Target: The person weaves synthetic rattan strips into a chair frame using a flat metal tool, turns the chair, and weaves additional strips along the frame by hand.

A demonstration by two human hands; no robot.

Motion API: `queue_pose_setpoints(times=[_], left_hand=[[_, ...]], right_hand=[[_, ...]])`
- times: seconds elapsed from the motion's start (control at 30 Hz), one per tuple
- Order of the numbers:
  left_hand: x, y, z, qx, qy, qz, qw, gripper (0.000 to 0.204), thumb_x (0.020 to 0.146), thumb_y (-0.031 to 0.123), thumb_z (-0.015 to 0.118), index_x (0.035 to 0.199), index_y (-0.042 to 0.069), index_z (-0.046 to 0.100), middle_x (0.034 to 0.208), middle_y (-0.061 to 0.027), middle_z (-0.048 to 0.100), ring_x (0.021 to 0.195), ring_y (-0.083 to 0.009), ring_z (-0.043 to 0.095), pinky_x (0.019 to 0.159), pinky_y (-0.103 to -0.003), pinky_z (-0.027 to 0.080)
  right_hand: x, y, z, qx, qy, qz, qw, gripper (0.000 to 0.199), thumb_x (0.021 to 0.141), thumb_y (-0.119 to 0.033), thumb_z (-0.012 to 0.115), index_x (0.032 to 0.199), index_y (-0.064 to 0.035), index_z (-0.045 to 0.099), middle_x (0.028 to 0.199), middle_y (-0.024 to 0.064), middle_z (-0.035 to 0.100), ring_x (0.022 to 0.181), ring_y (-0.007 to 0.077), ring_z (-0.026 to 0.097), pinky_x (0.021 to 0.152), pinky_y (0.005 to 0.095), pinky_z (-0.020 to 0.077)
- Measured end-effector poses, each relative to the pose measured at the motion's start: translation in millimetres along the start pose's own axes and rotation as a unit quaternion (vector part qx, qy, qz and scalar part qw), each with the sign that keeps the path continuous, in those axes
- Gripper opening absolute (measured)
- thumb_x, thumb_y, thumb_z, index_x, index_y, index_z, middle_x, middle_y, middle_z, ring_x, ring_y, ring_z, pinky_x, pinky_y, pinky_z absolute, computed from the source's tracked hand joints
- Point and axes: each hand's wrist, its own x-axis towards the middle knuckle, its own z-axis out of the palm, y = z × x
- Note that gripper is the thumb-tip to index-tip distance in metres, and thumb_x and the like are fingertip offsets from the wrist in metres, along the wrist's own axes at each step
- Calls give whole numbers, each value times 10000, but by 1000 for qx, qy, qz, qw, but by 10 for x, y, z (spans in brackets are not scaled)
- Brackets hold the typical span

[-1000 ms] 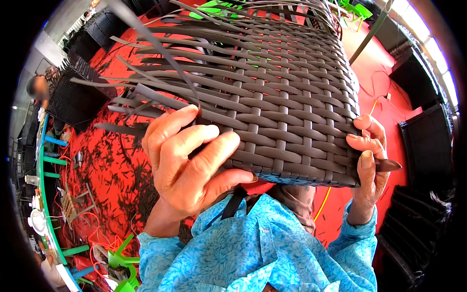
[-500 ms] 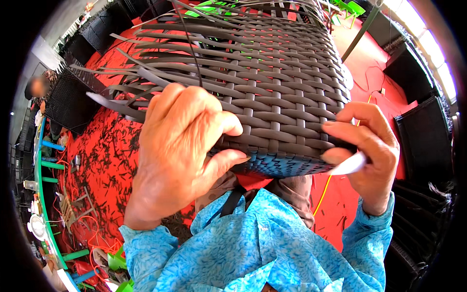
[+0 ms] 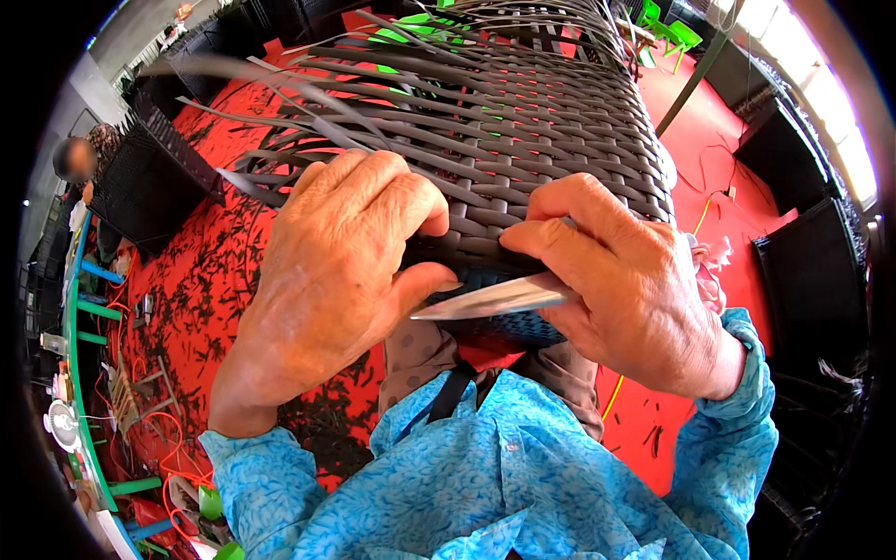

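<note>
A woven dark brown panel of flat plastic strips (image 3: 532,149) stretches away from me, with loose strip ends fanning out at its left. My left hand (image 3: 341,271) is closed at the panel's near left edge, thumb below and fingers above, gripping the weave there. Closed around a pointed metal blade (image 3: 495,297), my right hand (image 3: 625,289) is near the middle of the same edge. Its index finger rests on or close to the weave, and the blade's tip points left toward my left thumb. The blade's handle is hidden in the palm.
Dark strip scraps (image 3: 224,308) litter the red floor at left. A green-framed bench (image 3: 84,373) with a small white fan (image 3: 63,425) stands at far left, near a person (image 3: 93,154). Black woven pieces (image 3: 807,289) line the right, and green chairs (image 3: 681,37) stand behind.
My right hand has moved left along the near edge from the right corner, bringing the blade into clear view. My left hand stays nearly in place. Loose strips at upper left have shifted.
</note>
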Motion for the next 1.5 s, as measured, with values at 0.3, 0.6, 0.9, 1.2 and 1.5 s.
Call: queue_pose_setpoints(times=[0.3, 0.6, 0.9, 1.2, 1.5], left_hand=[[45, -146, 3, -42, -24, 43, 998, 373, 635, 343, 751, 777, 71, 538, 736, -49, 499, 706, -261, 490, 653, -364, 368], [-9, -125, 64, -101, 27, 2, 995, 374, 602, 282, 791, 810, 55, 581, 753, -54, 528, 742, -254, 540, 676, -346, 420], [77, -183, -18, -74, -38, 24, 996, 348, 595, 239, 794, 801, 68, 572, 742, -54, 528, 729, -267, 532, 680, -367, 404], [77, -145, -114, -51, -64, 15, 997, 337, 596, 176, 782, 783, 49, 531, 767, -83, 523, 725, -277, 550, 655, -360, 419], [173, -212, -205, -109, -140, 21, 984, 338, 595, 76, 763, 830, 21, 527, 775, -100, 526, 717, -297, 557, 629, -370, 448]], right_hand=[[100, -29, 3, 46, -31, 28, 998, 398, 621, -23, 729, 992, -59, 588, 965, 87, 549, 780, 261, 625, 634, 345, 516], [113, -5, 6, 57, -37, 36, 997, 361, 619, -6, 717, 953, -47, 587, 814, 73, 526, 718, 238, 600, 606, 334, 496], [150, 3, 9, 51, -40, 22, 998, 374, 628, -6, 707, 977, -39, 576, 724, 72, 481, 609, 236, 520, 543, 343, 419], [171, 36, 41, 80, -35, 8, 996, 343, 648, -26, 720, 956, -30, 570, 733, 85, 506, 623, 239, 544, 545, 347, 436], [139, 10, 39, 65, -39, 23, 997, 339, 653, -65, 744, 940, -38, 566, 709, 72, 481, 607, 238, 529, 541, 350, 415]])
